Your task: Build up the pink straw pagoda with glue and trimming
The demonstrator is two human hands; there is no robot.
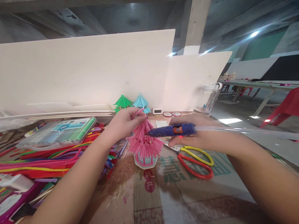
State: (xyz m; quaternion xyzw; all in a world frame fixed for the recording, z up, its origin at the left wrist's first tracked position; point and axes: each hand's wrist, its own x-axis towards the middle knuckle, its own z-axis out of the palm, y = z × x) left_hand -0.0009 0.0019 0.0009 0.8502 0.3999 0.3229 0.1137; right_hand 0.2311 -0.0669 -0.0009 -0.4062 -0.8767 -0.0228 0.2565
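A pink model pavilion (147,146) with a two-tiered fringed roof stands on a small pale base (138,162) in front of me. At its peak, my left hand (128,121) pinches a short pink pipe cleaner (140,110). My right hand (198,127) grips a blue hot glue gun (163,130), whose nozzle points left at the upper roof tier. Out of the gun's back runs a long clear glue stick (233,130). Under the right hand lie scissors (196,166) with one red and one yellow handle.
Green (122,102) and light blue model pavilions (140,101) stand behind, beside a small digital clock (157,111). Colourful pipe cleaners (60,157) and a plastic case of markers (58,132) fill the left. A clear bottle (206,99) stands at the back right, before white boards (93,71).
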